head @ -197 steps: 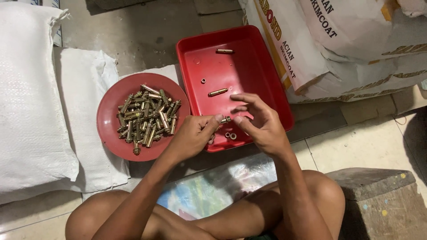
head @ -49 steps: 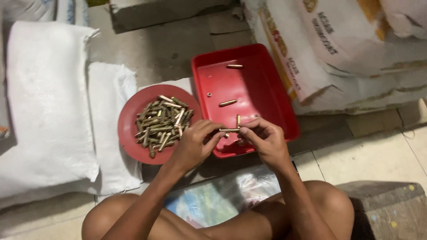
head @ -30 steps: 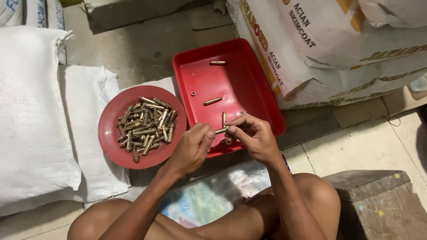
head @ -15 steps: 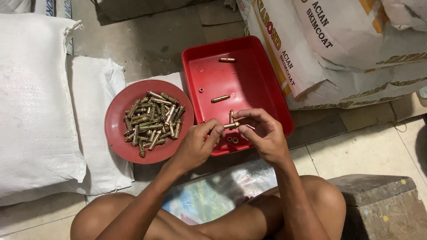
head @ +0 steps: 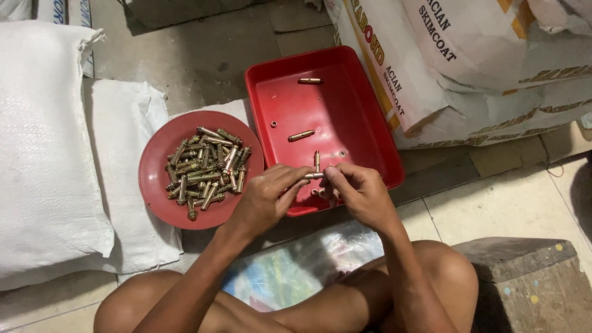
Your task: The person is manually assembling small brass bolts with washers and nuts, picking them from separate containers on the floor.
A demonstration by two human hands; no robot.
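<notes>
Bolt (head: 313, 176) pinched between both hands

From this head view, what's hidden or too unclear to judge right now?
- Small brass bolt pinched between left hand and right hand: the fingers cover both ends, so each grip is unclear.
- Small parts under the hands in the red tray: mostly covered.
- Pile of bolts on the red plate: too small to count.
- White sacks: cut off by the frame edges.

Near edge of red tray (head: 376, 145) hidden behind both hands. Small bits under fingers too small to identify. White sacks (head: 468, 68) cut off at upper right frame edge. Knees cut off at bottom.
</notes>
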